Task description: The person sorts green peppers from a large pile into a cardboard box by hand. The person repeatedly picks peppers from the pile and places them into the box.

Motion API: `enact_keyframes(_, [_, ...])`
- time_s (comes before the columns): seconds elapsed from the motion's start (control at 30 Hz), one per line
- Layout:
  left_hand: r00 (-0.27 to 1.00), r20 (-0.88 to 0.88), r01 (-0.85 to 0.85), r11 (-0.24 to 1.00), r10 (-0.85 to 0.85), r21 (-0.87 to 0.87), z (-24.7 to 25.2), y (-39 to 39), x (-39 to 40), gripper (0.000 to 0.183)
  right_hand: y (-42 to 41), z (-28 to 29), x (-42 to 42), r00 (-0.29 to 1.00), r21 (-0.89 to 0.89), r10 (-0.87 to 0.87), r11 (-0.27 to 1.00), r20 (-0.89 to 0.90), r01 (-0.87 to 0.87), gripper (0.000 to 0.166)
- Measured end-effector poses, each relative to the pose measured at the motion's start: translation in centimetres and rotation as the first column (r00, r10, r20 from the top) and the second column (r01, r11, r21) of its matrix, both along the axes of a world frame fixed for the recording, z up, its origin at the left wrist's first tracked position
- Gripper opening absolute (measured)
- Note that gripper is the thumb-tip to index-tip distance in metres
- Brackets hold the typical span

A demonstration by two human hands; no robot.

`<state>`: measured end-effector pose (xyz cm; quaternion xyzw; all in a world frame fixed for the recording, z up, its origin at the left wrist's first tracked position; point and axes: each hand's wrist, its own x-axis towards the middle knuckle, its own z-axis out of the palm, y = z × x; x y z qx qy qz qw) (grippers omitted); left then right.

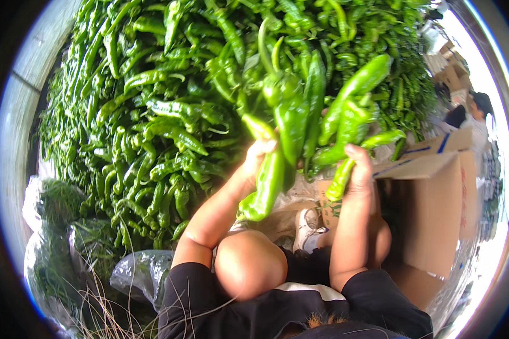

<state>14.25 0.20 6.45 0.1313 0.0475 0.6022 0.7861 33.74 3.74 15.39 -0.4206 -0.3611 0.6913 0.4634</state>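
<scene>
My left hand (256, 159) is closed around several long green peppers (290, 120), which point up and away from me. One pale green pepper (263, 186) hangs down along its palm side. My right hand (358, 167) grips another bunch of green peppers (350, 120), with the thumb over a small one (341, 180). Both bunches are held in front of my knees, nearly side by side. Most of the fingers are hidden behind the peppers. Beyond my hands spreads a large heap of green peppers (165, 114).
An open cardboard box (432, 212) stands at my right. Clear plastic bags of greens (53, 245) lie at the left, beside a crumpled plastic bag (142, 271). Behind the box, a person (477, 114) is at the far right, near more cardboard boxes (451, 76).
</scene>
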Motion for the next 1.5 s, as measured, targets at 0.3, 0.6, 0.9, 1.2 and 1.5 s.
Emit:
enact_keyframes(0.3, [0.74, -0.622, 0.089, 0.88, 0.255, 0.467, 18.2, 3.7, 28.8, 0.09, -7.8, 8.7, 18.0, 0.657, 0.475, -0.736, 0.525, -0.163, 0.706, 0.051])
enact_keyframes(0.6, [0.077, -0.931, 0.28, 0.888, 0.357, 0.364, 9.0, 3.8, 36.0, 0.086, -7.3, -7.8, 36.0, 0.531, 0.021, -0.824, 0.538, -0.195, 0.843, 0.037])
enact_keyframes(0.9, [0.36, -0.886, 0.47, 0.764, 0.291, 0.442, 11.1, 2.3, 34.4, 0.036, -12.5, 1.5, 35.0, 0.657, 0.408, -0.635, 0.518, -0.406, 0.752, 0.053])
enact_keyframes(1.2, [0.659, -0.711, 0.584, 0.762, -0.243, 0.28, 13.8, 1.7, 30.2, 0.034, -9.4, 5.4, 28.4, 0.924, 0.624, -0.283, 0.681, -0.258, 0.383, 0.069])
enact_keyframes(1.5, [0.747, -0.665, 0.349, 0.852, -0.002, 0.389, 15.6, 1.3, 28.6, 0.025, -6.9, 6.8, 26.8, 0.973, 0.748, -0.161, 0.623, -0.163, 0.228, 0.041])
